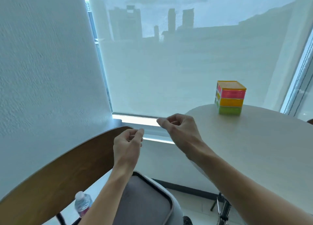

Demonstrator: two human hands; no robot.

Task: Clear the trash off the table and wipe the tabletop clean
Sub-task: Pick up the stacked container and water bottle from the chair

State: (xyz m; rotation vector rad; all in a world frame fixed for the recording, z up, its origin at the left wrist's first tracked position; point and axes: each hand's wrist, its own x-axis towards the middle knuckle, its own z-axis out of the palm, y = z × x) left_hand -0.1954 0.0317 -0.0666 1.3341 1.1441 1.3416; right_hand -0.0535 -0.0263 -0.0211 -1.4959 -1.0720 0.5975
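Drawer box (230,98) closed on table (254,140); contents hidden.

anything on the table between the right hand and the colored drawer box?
Nothing: in the head view, bare tabletop runs from the right hand to the colored drawer box.

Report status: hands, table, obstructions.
Left hand and right hand curled, holding nothing visible. Table carries only coloured drawer box. Chair alongside.
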